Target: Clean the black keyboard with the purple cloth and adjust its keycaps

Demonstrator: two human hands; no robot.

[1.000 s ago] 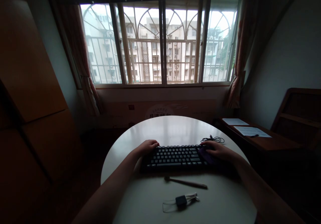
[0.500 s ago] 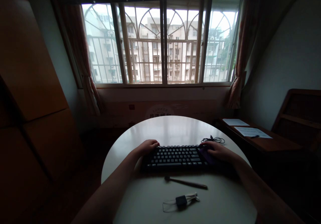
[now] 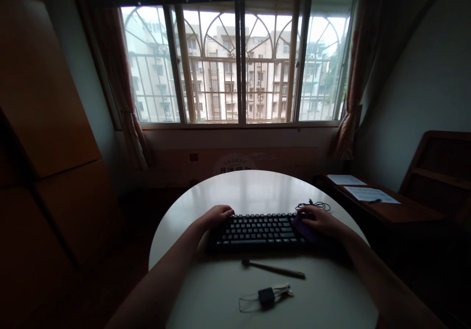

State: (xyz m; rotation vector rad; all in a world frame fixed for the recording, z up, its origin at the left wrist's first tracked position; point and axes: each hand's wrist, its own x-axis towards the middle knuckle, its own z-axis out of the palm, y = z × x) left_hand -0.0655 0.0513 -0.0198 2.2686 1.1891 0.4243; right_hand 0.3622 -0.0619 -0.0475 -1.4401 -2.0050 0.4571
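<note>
A black keyboard point(image 3: 257, 231) lies flat on the round white table. At its upper left corner, my left hand point(image 3: 219, 215) is closed round the edge. My right hand point(image 3: 319, 221) is closed on a dark purple cloth point(image 3: 303, 230), pressing it on the keys at the keyboard's right side; part of the cloth is hidden under the palm. In front of the keyboard lies a thin brush point(image 3: 274, 269), shaped like a toothbrush, with its dark head to the left. Nearer to me is a keycap puller point(image 3: 266, 296) with a dark block and wire loops.
Behind my right hand lies a coiled black cable point(image 3: 312, 205). The round white table point(image 3: 206, 289) has a curved edge. To the right, a low wooden table point(image 3: 412, 211) bears papers point(image 3: 371, 194) and a pen. A brown cabinet point(image 3: 47, 123) stands left; a barred window is ahead.
My right hand has shifted slightly to the right with the cloth, its fingertips drawn in from the top keys. My left hand stays at the corner.
</note>
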